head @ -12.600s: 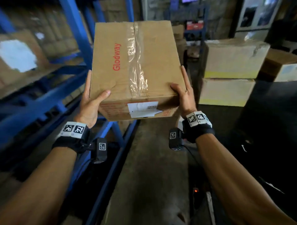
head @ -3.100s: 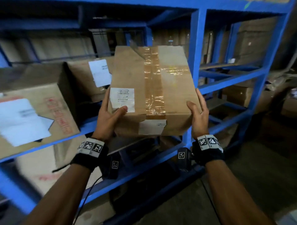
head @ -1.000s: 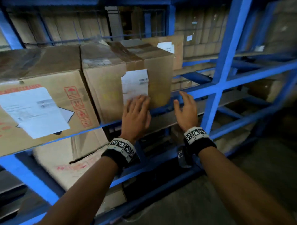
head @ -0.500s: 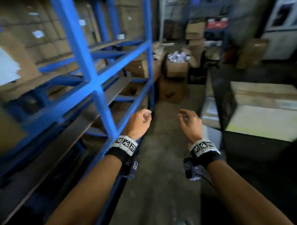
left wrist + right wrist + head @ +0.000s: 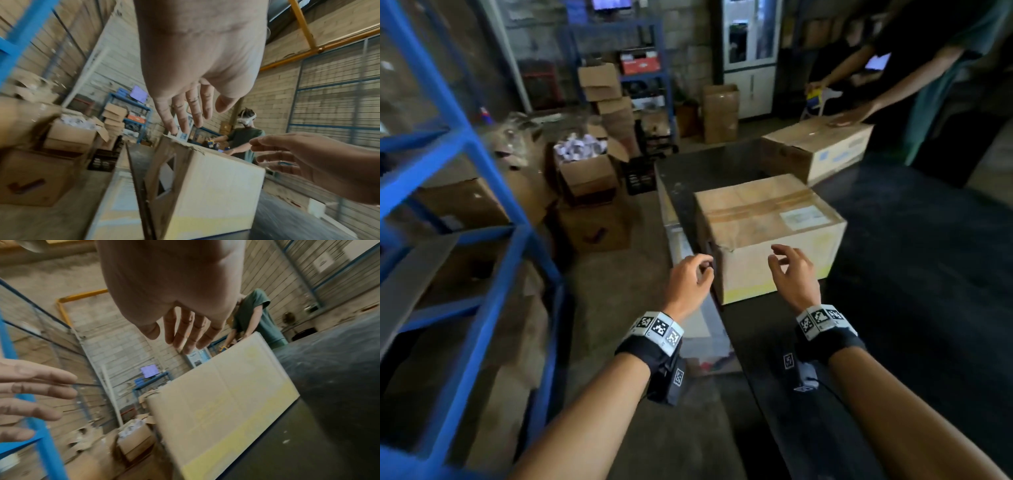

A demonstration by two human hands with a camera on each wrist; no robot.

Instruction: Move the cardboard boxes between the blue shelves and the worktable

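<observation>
A taped cardboard box (image 5: 767,219) with a white label and a yellow band along its base sits at the near left corner of the black worktable (image 5: 914,260). My left hand (image 5: 693,277) hovers empty just short of the box's torn left corner, fingers loosely curled. My right hand (image 5: 789,270) hangs empty in front of its near face, fingers relaxed. In the left wrist view the box (image 5: 218,186) lies below my left hand (image 5: 191,113). In the right wrist view the box face (image 5: 224,404) is under my right hand (image 5: 183,335). The blue shelves (image 5: 469,212) stand to the left.
A second box (image 5: 822,147) lies at the worktable's far end under another person's hand (image 5: 851,116). Open cartons (image 5: 589,174) and stacked boxes crowd the floor beyond the aisle. A concrete aisle runs between the shelves and the table.
I have turned from the shelves, where the carried box was left, to the worktable. Both empty hands now reach toward the near box.
</observation>
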